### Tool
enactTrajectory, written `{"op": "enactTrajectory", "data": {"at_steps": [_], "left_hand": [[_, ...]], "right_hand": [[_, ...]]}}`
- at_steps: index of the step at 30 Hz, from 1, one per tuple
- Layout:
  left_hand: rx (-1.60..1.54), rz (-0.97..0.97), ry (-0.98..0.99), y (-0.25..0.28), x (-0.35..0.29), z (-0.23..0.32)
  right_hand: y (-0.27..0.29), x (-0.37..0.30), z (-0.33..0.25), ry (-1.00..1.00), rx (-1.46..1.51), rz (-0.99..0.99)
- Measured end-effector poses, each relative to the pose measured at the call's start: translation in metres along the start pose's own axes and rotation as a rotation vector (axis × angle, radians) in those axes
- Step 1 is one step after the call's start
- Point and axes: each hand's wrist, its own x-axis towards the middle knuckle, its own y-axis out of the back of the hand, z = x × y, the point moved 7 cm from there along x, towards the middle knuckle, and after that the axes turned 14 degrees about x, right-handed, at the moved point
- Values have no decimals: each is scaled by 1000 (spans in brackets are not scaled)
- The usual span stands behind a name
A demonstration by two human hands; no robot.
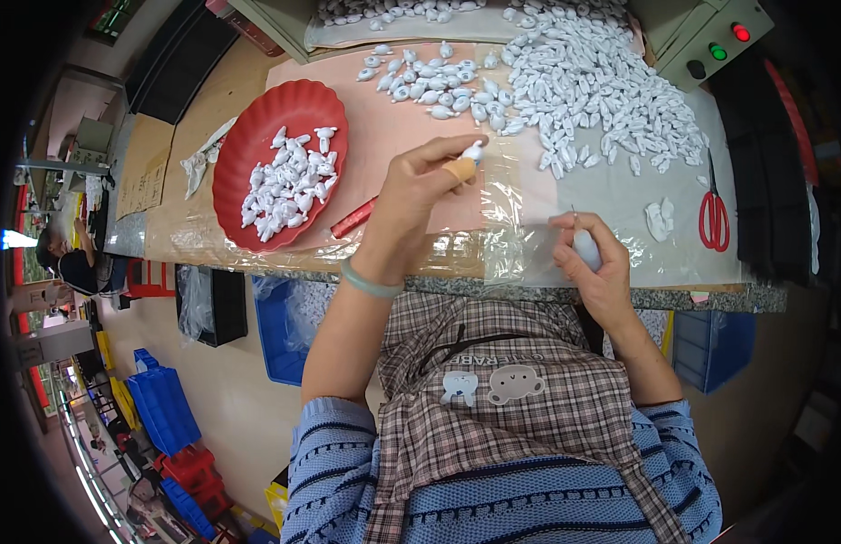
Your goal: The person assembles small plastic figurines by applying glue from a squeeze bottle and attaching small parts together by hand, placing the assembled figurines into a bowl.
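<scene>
My left hand [417,190] is raised over the table, its fingers closed on a small white figure [473,152]. An orange finger cover [460,169] sits on one of its fingers. Lower and to the right, my right hand [604,274] grips an awl-like tool [584,247] with a pale, rounded handle and a thin metal point facing up. The two hands are apart. To the left of my left hand, a red scalloped bowl [232,186] holds many small white figures [289,186]. More rounded white pieces [430,83] lie scattered beyond the hands.
A large heap of white pieces [593,86] covers the table's back right. Red-handled scissors [713,220] and a crumpled white scrap [659,219] lie at the right. A red stick-like object [355,218] is beside the bowl. A control box with lit buttons [718,52] stands behind. Blue crates [165,408] sit on the floor.
</scene>
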Motion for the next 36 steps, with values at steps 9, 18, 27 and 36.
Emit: {"op": "enactTrajectory", "data": {"at_steps": [9, 18, 27, 36], "left_hand": [[-676, -271, 169, -36, -52, -3], [-755, -266, 240, -45, -65, -2], [-730, -303, 213, -51, -66, -2], [-732, -318, 204, -54, -68, -9]], "right_hand": [[-1, 7, -15, 72, 200, -41], [13, 5, -28, 196, 220, 30], [19, 0, -48, 281, 265, 116], [10, -7, -60, 425, -19, 70]]}}
